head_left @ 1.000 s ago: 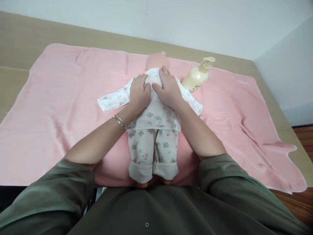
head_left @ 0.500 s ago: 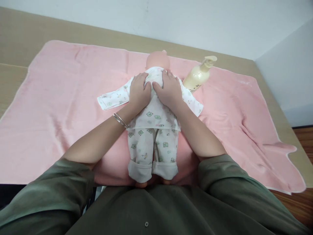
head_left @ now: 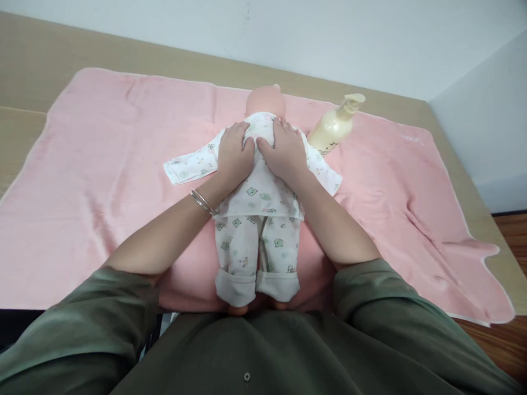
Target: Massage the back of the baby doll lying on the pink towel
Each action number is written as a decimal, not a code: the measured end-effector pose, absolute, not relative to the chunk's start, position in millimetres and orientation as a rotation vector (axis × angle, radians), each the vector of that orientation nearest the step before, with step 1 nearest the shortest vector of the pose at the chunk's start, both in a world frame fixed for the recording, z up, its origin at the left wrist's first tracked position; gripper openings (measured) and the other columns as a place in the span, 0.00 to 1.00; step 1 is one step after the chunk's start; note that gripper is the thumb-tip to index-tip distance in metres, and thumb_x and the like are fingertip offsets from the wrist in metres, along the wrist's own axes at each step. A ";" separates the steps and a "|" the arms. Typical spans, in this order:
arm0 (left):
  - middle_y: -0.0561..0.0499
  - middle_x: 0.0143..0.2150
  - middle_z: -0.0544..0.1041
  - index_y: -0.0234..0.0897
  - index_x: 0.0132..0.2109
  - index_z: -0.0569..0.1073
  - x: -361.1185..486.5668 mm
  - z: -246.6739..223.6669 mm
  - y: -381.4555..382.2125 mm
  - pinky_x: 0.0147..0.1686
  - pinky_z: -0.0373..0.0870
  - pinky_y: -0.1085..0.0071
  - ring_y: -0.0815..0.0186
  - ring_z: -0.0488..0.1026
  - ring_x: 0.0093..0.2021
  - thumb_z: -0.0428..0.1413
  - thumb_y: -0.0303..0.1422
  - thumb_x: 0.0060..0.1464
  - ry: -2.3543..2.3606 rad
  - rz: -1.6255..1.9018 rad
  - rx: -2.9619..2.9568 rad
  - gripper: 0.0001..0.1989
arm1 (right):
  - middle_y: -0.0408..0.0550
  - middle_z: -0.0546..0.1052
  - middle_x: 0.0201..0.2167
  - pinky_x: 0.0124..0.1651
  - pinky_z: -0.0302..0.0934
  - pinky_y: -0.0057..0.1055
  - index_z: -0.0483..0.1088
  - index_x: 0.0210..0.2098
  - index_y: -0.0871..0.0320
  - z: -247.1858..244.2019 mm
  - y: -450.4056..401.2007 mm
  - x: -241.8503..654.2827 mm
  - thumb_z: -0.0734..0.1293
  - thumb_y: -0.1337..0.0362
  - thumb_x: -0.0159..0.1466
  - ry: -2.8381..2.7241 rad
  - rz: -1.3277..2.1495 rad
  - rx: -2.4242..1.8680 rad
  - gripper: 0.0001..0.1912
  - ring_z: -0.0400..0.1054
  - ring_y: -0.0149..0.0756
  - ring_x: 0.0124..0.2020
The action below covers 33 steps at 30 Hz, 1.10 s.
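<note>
A baby doll [head_left: 265, 206] in white printed clothes lies on a pink blanket [head_left: 164, 126], its head at the far end and its feet near my body. My left hand [head_left: 236, 153] rests flat on the left side of the doll's upper body, fingers pointing to its shoulder. On the right side, my right hand [head_left: 285, 149] lies in the same way, fingers spread a little. The two thumbs point toward each other with a small gap between them. Both sleeves of the doll stretch outward past my hands.
A cream pump bottle [head_left: 332, 129] lies tilted on the blanket, right of the doll's head. The wooden table [head_left: 164, 57] shows beyond the blanket's far edge. Behind it stands a white wall [head_left: 329, 44].
</note>
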<state>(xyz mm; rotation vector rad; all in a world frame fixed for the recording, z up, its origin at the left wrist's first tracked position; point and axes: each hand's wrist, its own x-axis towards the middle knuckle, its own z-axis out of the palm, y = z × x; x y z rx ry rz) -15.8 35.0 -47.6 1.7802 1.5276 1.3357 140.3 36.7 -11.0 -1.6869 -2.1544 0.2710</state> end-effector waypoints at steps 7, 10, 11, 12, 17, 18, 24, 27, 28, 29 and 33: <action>0.46 0.61 0.79 0.41 0.57 0.76 -15.5 -49.1 35.9 0.77 0.59 0.52 0.53 0.71 0.68 0.53 0.27 0.60 1.505 1.360 1.782 0.19 | 0.66 0.55 0.78 0.77 0.37 0.76 0.54 0.74 0.64 -25.0 41.4 144.3 0.51 0.39 0.73 -2.103 0.219 -1.676 0.42 0.42 0.69 0.80; 0.45 0.62 0.79 0.40 0.57 0.76 -15.6 -48.1 35.7 0.77 0.60 0.52 0.53 0.71 0.68 0.53 0.28 0.60 1.523 1.341 1.791 0.19 | 0.67 0.56 0.77 0.77 0.38 0.74 0.55 0.74 0.66 -21.8 39.7 143.4 0.53 0.39 0.72 -2.091 0.247 -1.714 0.43 0.44 0.69 0.80; 0.45 0.62 0.79 0.40 0.57 0.75 -15.8 -47.8 35.7 0.77 0.60 0.52 0.52 0.71 0.68 0.53 0.28 0.60 1.525 1.334 1.791 0.19 | 0.67 0.56 0.77 0.77 0.38 0.74 0.55 0.74 0.66 -19.7 38.7 142.8 0.54 0.39 0.72 -2.086 0.262 -1.724 0.43 0.44 0.69 0.79; 0.44 0.62 0.79 0.40 0.57 0.75 -16.0 -47.6 35.6 0.77 0.59 0.52 0.52 0.70 0.68 0.53 0.28 0.60 1.522 1.331 1.788 0.19 | 0.67 0.56 0.77 0.77 0.38 0.73 0.55 0.74 0.67 -17.6 37.6 142.2 0.54 0.40 0.72 -2.082 0.275 -1.727 0.43 0.45 0.69 0.79; 0.45 0.61 0.79 0.41 0.56 0.76 -16.7 -48.0 35.4 0.77 0.59 0.52 0.52 0.69 0.69 0.53 0.28 0.60 1.503 1.343 1.777 0.18 | 0.67 0.57 0.77 0.77 0.38 0.74 0.55 0.74 0.66 -12.9 35.0 140.5 0.53 0.41 0.73 -2.097 0.276 -1.746 0.42 0.45 0.69 0.79; 0.45 0.61 0.79 0.41 0.56 0.76 -16.7 -48.3 35.4 0.77 0.59 0.52 0.52 0.69 0.69 0.53 0.28 0.60 1.504 1.343 1.779 0.18 | 0.67 0.57 0.76 0.77 0.38 0.74 0.55 0.74 0.66 -13.7 35.3 140.6 0.53 0.41 0.73 -2.101 0.265 -1.757 0.42 0.45 0.69 0.79; 0.46 0.61 0.79 0.42 0.57 0.76 -16.7 -49.0 35.8 0.77 0.59 0.53 0.52 0.70 0.69 0.53 0.28 0.61 1.501 1.350 1.778 0.18 | 0.64 0.60 0.75 0.76 0.43 0.74 0.57 0.73 0.63 -17.6 37.0 141.7 0.51 0.39 0.73 -2.114 0.201 -1.719 0.42 0.49 0.70 0.77; 0.45 0.61 0.79 0.40 0.57 0.76 -16.4 -47.1 35.0 0.77 0.60 0.53 0.52 0.70 0.68 0.53 0.28 0.61 1.512 1.338 1.786 0.18 | 0.66 0.61 0.74 0.77 0.44 0.71 0.57 0.73 0.66 -13.0 34.1 139.7 0.52 0.40 0.73 -2.121 0.201 -1.762 0.42 0.50 0.69 0.77; 0.44 0.61 0.79 0.39 0.57 0.75 -16.2 -46.4 34.5 0.76 0.60 0.52 0.52 0.71 0.68 0.53 0.28 0.61 1.520 1.329 1.789 0.18 | 0.66 0.61 0.74 0.77 0.43 0.70 0.57 0.73 0.66 -11.4 33.1 139.0 0.51 0.41 0.74 -2.125 0.201 -1.777 0.41 0.50 0.68 0.77; 0.43 0.61 0.79 0.39 0.57 0.75 -15.9 -45.9 34.1 0.76 0.60 0.52 0.52 0.71 0.68 0.53 0.28 0.61 1.526 1.320 1.790 0.19 | 0.66 0.61 0.74 0.77 0.43 0.70 0.57 0.73 0.66 -10.0 32.3 138.4 0.51 0.41 0.74 -2.127 0.200 -1.788 0.41 0.50 0.68 0.77; 0.44 0.60 0.79 0.40 0.57 0.75 -15.9 -46.7 34.9 0.77 0.58 0.52 0.51 0.70 0.69 0.53 0.29 0.61 1.521 1.319 1.784 0.18 | 0.66 0.60 0.75 0.77 0.41 0.72 0.56 0.73 0.65 -8.2 32.1 138.7 0.52 0.42 0.74 -2.124 0.222 -1.790 0.40 0.49 0.68 0.78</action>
